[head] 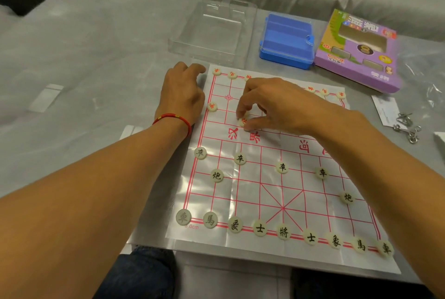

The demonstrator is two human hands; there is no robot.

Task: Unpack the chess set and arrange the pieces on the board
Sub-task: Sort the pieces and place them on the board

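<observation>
two hands over far half of board point(255, 192). right hand point(277, 106) pinches red-marked piece point(243, 121) between fingertips, setting it on line crossing near river, likely soldier row. left hand point(183, 91) rests at board's left edge, fingers loosely curled, holding nothing, probably pinning thin sheet flat. black pieces line near rows. open squares around piece; red piece point(212, 106) near, at left edge.

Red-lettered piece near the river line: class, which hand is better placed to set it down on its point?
The right hand: its fingertips already pinch that red-lettered piece, while the left hand rests at the board's left edge.
</observation>
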